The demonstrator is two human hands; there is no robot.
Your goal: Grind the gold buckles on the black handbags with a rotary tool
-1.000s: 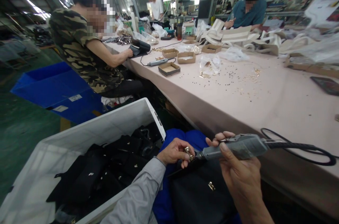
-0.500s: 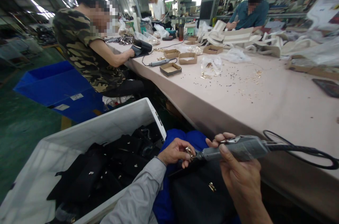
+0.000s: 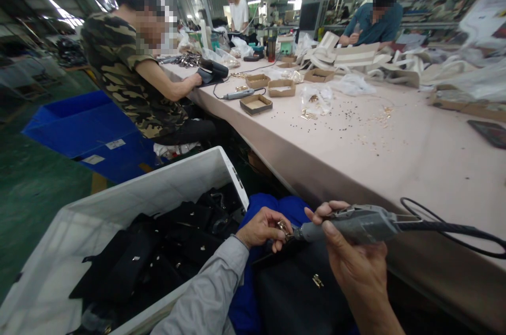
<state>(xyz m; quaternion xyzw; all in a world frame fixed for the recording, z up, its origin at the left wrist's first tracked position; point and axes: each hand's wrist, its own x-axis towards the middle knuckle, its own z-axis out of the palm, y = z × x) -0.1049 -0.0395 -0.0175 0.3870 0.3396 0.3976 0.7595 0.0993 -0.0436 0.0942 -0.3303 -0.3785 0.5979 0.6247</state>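
My left hand (image 3: 263,229) pinches a small gold metal clasp (image 3: 282,226) at the edge of a black bag piece (image 3: 292,293). In my right hand (image 3: 353,266) lies a grey electric screwdriver (image 3: 361,221), its tip pointing left and meeting the clasp; the exact contact is hidden by fingers. A black cable runs from its rear end to the right. Lower on the black piece sits another gold fitting (image 3: 317,280). Blue cloth (image 3: 263,206) lies beneath the black piece.
On my left stands a white bin (image 3: 118,208) holding black pieces with metal fittings. Along the long table (image 3: 395,166) are cardboard trays (image 3: 256,104), scattered small parts and a second screwdriver (image 3: 238,94). A co-worker in camouflage (image 3: 118,60) handles a black piece; other people work farther back.
My right hand and the screwdriver's rear have shifted slightly down. The left hand keeps its hold on the clasp, almost unmoved.
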